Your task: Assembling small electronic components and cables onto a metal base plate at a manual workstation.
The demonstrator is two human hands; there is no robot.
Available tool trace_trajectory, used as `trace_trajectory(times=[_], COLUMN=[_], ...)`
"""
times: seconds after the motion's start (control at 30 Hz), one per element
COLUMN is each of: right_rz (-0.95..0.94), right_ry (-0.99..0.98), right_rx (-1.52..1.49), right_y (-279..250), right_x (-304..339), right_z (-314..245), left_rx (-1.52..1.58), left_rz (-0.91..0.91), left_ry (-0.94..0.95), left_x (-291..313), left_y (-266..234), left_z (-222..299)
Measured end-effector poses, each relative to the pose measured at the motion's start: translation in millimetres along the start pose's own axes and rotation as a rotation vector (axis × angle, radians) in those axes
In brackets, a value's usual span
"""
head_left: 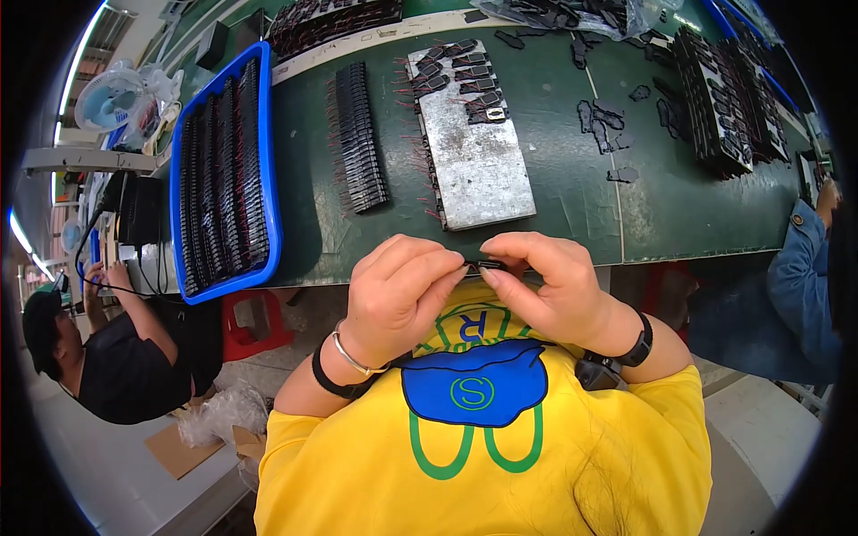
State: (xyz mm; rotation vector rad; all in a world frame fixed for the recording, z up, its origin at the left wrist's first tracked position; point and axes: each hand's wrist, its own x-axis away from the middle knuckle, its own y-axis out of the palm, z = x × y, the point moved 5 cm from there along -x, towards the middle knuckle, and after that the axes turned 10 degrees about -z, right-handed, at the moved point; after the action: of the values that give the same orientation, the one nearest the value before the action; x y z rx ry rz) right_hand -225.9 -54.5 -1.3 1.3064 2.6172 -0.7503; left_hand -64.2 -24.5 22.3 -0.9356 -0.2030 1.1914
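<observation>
A small black plastic part (487, 264) is held between my two hands, just in front of the table's near edge. My right hand (559, 290) is closed in a pinch around it. My left hand (399, 290) is also closed, thumb and fingertips pressed together at the part's left end. Just beyond my hands lies a flat silvery metal plate (474, 165). Several black parts with red wires (432, 83) rest on its far end, and more wired parts line its left edge. To its left, a long row of similar black parts (357, 138) stands packed together.
A blue tray (275, 192) filled with rows of black parts stands on the left of the green table (572, 205). Loose black pieces (608, 121) and a loaded stack of plates (715, 107) are at the right. Other people sit at left (125, 357) and right (800, 268).
</observation>
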Motion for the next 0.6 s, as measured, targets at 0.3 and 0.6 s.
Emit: trace_trajectory(times=[0.3,0.6], right_rz=[0.060,0.114], right_ry=[-0.131,-0.229], right_rx=[0.114,0.227], right_y=[-1,-2], right_x=[2,1], right_z=[-2,-6], left_rx=[0.177,0.323], left_rz=[-0.081,-0.049], left_ry=[-0.149,-0.253], left_x=[-3,2], left_y=[2,9], left_z=[7,-1])
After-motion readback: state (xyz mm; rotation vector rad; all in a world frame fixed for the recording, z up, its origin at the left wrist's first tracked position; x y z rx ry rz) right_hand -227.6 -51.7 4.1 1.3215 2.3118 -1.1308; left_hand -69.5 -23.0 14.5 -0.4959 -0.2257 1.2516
